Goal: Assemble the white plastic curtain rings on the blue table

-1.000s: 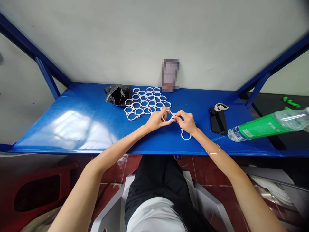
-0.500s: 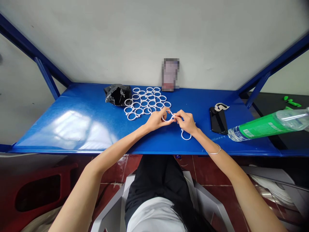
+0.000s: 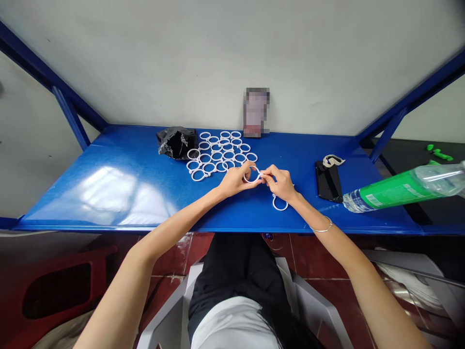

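Observation:
A white plastic ring [image 3: 247, 180] is held above the table between both hands. My left hand [image 3: 234, 181] grips it from the left, fingers curled round its edge. At the ring's right side, where its ends meet, my right hand [image 3: 279, 183] pinches it between thumb and fingers; the joint itself is partly hidden. Below my right hand lies another white ring [image 3: 280, 209], its top partly covered by the hand. Beyond my left hand, several white rings [image 3: 217, 156] with small knobs lie spread flat, some touching or overlapping.
An open black plastic bag [image 3: 178, 143] sits left of the rings. A blurred-out upright object [image 3: 256, 112] leans against the wall. To the right are a black phone [image 3: 329, 183] with a white curled item [image 3: 333, 161] on it, and a green-labelled bottle [image 3: 403, 188]. The blue table [image 3: 225, 217] ends before my lap.

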A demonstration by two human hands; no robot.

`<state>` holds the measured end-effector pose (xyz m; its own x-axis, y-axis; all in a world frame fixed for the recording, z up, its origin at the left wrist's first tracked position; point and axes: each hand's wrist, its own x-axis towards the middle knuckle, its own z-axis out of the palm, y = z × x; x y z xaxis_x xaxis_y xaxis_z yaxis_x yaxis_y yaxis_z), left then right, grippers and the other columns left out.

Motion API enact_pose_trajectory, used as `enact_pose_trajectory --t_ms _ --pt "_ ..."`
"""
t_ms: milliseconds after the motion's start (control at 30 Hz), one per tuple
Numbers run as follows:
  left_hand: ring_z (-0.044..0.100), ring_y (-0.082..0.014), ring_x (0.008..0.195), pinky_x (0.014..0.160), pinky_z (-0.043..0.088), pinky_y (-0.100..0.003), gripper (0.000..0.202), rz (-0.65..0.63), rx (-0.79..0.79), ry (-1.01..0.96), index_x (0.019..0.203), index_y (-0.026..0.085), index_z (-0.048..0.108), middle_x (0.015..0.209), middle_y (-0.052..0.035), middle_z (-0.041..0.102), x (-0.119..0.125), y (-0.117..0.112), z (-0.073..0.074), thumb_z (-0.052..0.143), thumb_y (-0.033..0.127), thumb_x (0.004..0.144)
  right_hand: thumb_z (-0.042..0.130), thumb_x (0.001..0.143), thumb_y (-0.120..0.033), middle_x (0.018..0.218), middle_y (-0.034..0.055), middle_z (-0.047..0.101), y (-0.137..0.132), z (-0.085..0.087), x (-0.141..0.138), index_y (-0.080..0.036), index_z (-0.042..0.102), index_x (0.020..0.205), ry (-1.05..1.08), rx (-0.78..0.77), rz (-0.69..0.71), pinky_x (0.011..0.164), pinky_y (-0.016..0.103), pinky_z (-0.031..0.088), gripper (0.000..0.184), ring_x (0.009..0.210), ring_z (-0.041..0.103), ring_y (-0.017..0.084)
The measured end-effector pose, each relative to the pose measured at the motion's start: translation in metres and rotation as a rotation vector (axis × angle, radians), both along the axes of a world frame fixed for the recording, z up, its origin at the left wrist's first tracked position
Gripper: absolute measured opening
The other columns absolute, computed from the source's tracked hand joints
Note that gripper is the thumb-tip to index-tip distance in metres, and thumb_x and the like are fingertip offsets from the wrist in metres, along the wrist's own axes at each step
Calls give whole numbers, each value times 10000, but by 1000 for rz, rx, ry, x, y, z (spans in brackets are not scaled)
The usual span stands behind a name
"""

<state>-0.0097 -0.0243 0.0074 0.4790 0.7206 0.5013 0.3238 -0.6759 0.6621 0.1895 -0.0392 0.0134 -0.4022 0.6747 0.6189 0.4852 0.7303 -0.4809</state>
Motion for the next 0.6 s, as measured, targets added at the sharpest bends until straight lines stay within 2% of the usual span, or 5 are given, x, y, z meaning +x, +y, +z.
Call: enact_pose_trajectory --t_ms 367,600 --pt "449 -68 480 510 344 -169 410 24 13 2 1043 173 528 577 83 470 -2 2 0 599 540 872 504 984 -450 700 11 714 3 3 3 -219 648 935 -77 40 -52 529 243 469 277 553 646 141" --pt "448 -67 469 504 337 -168 405 24 22 1 1027 172 529 569 83 467 -1 3 -1 609 534 865 464 1004 -437 696 15 717 3 2 3 -221 648 915 -112 60 -47 538 251 448 298 558 640 145"
